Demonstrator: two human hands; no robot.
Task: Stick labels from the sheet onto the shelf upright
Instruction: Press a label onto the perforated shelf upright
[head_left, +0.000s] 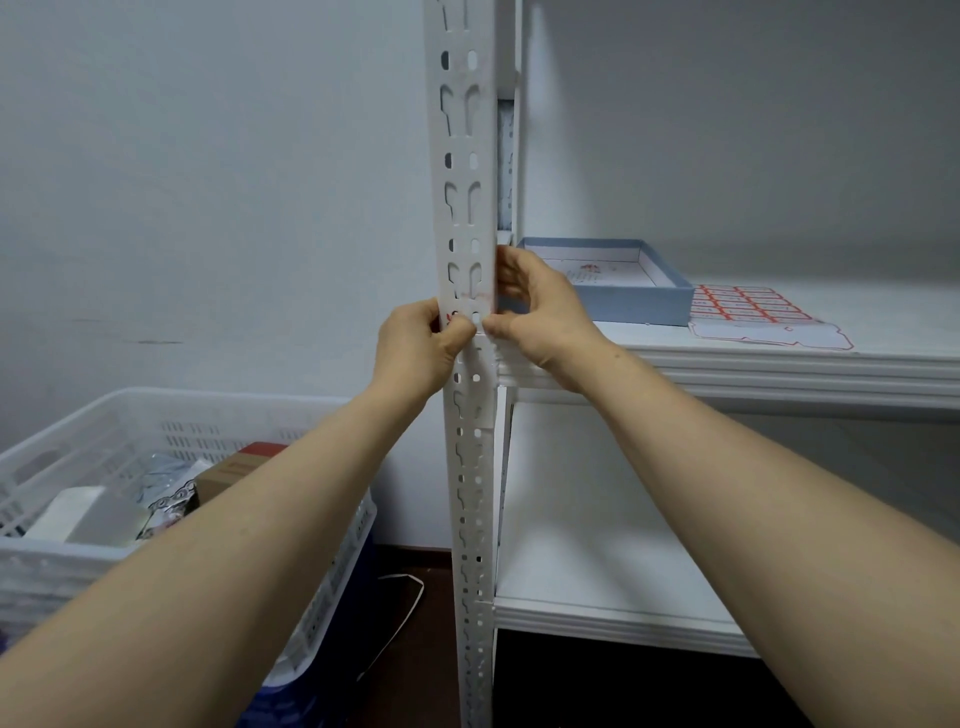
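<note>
Head view: both hands (415, 348) (540, 306) grip together on the white upright (462, 208), label sheet (753, 317) on the shelf (779, 364).

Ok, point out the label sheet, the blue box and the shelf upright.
label sheet (748, 306): head view, on the rows of red labels.
blue box (639, 304): head view, on its near outer wall.
shelf upright (460, 171): head view, on the slotted front face above the hands.

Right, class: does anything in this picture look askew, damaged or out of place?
One thing: the label sheet on the shelf has a ragged, cut-away front edge where labels are gone. Both hands press at the upright; nothing else stands out.
</note>
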